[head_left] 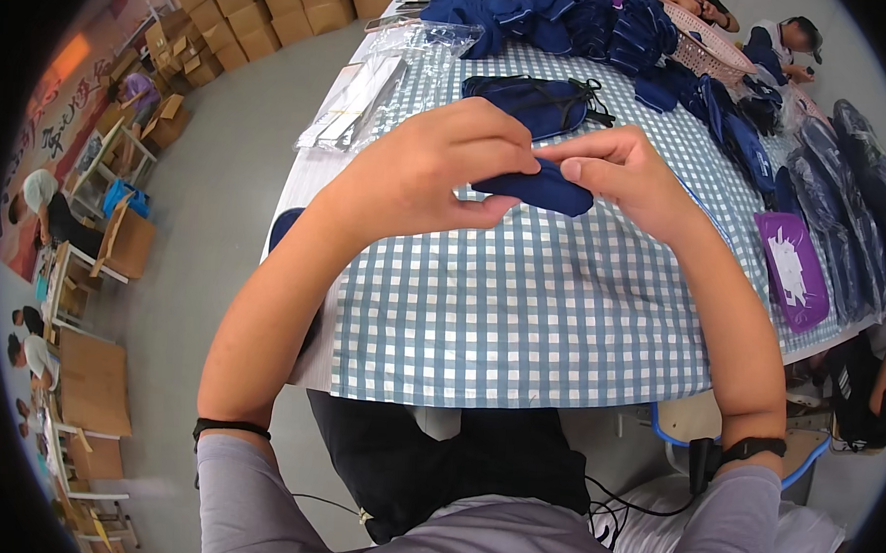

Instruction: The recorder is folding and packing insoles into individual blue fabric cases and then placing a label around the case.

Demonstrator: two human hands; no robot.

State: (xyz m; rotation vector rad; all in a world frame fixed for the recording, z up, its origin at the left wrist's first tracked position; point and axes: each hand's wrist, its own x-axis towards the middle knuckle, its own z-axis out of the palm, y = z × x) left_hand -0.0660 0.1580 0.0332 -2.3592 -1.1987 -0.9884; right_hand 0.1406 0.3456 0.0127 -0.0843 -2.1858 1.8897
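Over the middle of the table, both hands hold a small navy-blue cloth piece, rounded along its lower edge. My left hand pinches its upper left side between curled fingers and thumb. At its upper right corner, the thumb and fingertips of my right hand are closed on the cloth. The fingertips of the two hands almost meet, and they hide the upper edge of the piece. Just beyond them lies a navy-blue pouch with black cords at its right end.
A blue-and-white checked cloth covers the table. Navy cloth items are heaped at the far side, near a pink basket. Clear plastic bags lie far left. At right are a purple pouch and plastic-wrapped navy items.
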